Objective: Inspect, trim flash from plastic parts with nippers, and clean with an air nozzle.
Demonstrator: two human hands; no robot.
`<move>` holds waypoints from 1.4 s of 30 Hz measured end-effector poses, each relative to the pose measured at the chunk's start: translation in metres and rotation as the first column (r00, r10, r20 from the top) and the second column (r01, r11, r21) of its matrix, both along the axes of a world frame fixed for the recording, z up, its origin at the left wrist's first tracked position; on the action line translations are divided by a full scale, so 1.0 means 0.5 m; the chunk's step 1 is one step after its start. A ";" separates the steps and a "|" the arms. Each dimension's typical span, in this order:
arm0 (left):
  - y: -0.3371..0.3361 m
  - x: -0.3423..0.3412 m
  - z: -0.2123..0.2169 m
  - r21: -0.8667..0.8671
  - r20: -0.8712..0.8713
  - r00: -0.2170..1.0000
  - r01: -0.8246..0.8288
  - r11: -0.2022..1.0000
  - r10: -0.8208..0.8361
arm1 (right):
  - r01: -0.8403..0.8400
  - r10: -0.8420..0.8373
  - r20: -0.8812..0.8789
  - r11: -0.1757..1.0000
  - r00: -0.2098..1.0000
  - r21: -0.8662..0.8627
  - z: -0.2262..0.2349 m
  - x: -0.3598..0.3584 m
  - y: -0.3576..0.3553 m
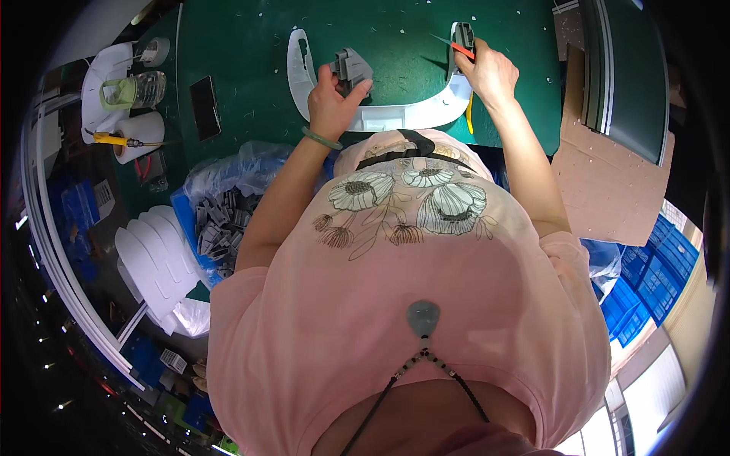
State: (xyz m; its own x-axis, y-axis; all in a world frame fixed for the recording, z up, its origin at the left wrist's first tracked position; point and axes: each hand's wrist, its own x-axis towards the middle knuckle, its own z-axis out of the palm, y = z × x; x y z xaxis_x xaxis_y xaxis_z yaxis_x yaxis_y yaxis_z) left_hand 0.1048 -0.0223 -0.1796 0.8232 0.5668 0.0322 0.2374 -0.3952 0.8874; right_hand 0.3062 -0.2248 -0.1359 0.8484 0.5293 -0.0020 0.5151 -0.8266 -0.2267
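Observation:
On the green table lies a white U-shaped plastic frame [411, 115], its curved side toward me. My left hand [332, 102] grips a grey moulded plastic part [351, 68] beside the frame's left arm. A slim tool with an orange-red handle [462, 51] is held in my right hand [490, 76], its thin tip pointing left and away from me. Another grey plastic part [463, 34] sits at the far end of the frame's right arm, next to my right fingers. Whether those fingers also press on that part I cannot tell.
At left are a phone [204, 108], a bottle with a green handle [137, 90], a white roll [141, 135] and a yellow-handled tool [114, 140]. A plastic-lined blue bin [184, 220] holds several grey parts. A yellow tool [469, 120] lies near the frame; cardboard [601, 190] is at right.

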 end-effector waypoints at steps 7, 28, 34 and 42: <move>-0.008 -0.007 0.002 0.036 0.013 1.000 -0.007 0.999 0.006 | -0.073 0.076 0.048 0.995 0.996 -0.068 0.001 -0.005 0.008; 0.089 0.011 0.022 -0.764 0.163 0.929 -0.093 0.638 0.331 | 0.117 -0.091 -0.167 0.981 0.982 0.157 -0.052 0.021 -0.002; 0.317 -0.004 0.000 -0.234 -0.098 0.951 -0.307 0.922 0.292 | 0.069 -0.008 -0.263 0.973 0.965 0.223 -0.074 0.019 -0.009; 0.279 0.051 -0.017 0.321 -0.268 0.929 -0.164 0.933 0.255 | 0.007 0.084 -0.358 0.970 0.930 0.244 -0.097 0.047 -0.029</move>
State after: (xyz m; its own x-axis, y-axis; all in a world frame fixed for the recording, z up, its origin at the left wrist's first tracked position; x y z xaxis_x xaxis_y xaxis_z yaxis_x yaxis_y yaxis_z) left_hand 0.1304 0.1173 -0.1879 0.6827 0.7306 -0.0092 0.5797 -0.5340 0.6154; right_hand 0.3297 -0.2391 -0.1846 0.7917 0.5849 -0.1764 0.3902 -0.7062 -0.5907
